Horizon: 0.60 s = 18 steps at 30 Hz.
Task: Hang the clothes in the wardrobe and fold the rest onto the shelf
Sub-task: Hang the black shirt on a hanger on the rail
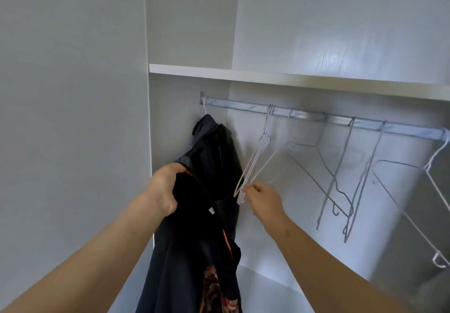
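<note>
Inside a pale grey wardrobe [170, 118], a person's left hand [165, 191] grips the bunched top of a black garment [192, 239], fingers curled round the cloth, which hangs down to the bottom edge of the view with orange trim [227, 242] and a patterned fabric [211, 288] showing in its folds. The right hand [264, 200] pinches the lower end of a cluster of white hangers [258, 157] hooked on the metal rail [304, 115]. At the rail's left end, against the side panel, a dark jacket [219, 147] already hangs on a white hook, directly behind the held garment and just beside the white hangers; where the two dark pieces overlap, their edges cannot be told apart. Several bare grey wire hangers [341, 178] hang askew along the middle of the rail, and another white hanger [435, 178] at its right end. A white shelf [267, 75] runs above the rail.
</note>
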Each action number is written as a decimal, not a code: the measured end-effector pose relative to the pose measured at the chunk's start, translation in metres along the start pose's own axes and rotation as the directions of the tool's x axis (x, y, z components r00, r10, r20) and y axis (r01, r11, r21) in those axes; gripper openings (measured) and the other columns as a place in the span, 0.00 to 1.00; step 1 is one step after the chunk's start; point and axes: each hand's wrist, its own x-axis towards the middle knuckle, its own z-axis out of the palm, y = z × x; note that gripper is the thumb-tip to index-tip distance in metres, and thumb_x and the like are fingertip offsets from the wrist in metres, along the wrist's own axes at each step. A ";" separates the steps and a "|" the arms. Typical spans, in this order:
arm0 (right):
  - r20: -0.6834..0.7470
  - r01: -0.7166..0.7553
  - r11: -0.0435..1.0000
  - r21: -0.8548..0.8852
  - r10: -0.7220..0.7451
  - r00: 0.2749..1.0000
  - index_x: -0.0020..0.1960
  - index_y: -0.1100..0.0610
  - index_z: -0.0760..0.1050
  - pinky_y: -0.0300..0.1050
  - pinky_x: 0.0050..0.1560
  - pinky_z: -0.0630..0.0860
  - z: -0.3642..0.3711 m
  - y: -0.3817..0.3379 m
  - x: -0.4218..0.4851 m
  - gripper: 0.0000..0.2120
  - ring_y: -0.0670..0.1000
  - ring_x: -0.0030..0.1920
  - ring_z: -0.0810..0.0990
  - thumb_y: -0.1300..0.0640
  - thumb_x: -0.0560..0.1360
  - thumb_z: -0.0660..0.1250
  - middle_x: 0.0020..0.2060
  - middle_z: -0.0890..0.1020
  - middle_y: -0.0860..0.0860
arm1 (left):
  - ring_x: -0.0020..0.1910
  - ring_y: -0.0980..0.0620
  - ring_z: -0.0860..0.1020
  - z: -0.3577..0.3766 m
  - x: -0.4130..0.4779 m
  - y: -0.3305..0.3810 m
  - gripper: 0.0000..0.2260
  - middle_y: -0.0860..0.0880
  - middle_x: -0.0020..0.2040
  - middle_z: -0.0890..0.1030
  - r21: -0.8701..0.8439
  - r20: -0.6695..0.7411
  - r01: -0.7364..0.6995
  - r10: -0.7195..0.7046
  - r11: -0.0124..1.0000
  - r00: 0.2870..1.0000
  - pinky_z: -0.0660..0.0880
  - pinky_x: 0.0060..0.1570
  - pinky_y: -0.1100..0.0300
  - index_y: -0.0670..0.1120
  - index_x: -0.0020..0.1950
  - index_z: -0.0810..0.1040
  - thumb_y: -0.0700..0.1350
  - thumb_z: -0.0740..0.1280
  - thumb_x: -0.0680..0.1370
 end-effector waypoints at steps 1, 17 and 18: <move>-0.034 0.028 0.999 -0.020 -0.028 0.999 0.36 0.58 0.73 0.29 0.23 0.62 0.003 -0.002 0.012 0.13 0.41 0.23 0.67 0.58 0.78 0.60 0.27 0.70 0.48 | 0.34 0.42 0.77 0.001 0.012 0.003 0.09 0.41 0.36 0.78 -0.016 0.011 0.019 -0.019 1.000 1.000 0.74 0.31 0.52 0.40 0.39 0.76 0.43 0.62 0.76; -0.249 -0.131 0.520 -0.844 -0.163 0.955 0.70 0.54 0.60 0.44 0.48 0.69 0.034 0.016 0.152 0.28 0.56 0.54 0.71 0.63 0.72 0.63 0.60 0.68 0.57 | 0.30 0.44 0.78 0.023 0.155 0.043 0.07 0.43 0.32 0.80 0.045 0.214 0.216 -0.221 0.975 0.952 0.75 0.24 0.57 0.39 0.39 0.77 0.42 0.66 0.74; -0.275 -0.146 0.559 -0.816 -0.154 0.949 0.68 0.56 0.61 0.43 0.45 0.70 0.034 0.017 0.155 0.26 0.55 0.52 0.72 0.65 0.72 0.62 0.58 0.69 0.57 | 0.31 0.44 0.78 0.023 0.160 0.045 0.07 0.43 0.33 0.79 0.047 0.215 0.222 -0.226 0.974 0.950 0.75 0.24 0.56 0.39 0.39 0.77 0.42 0.66 0.74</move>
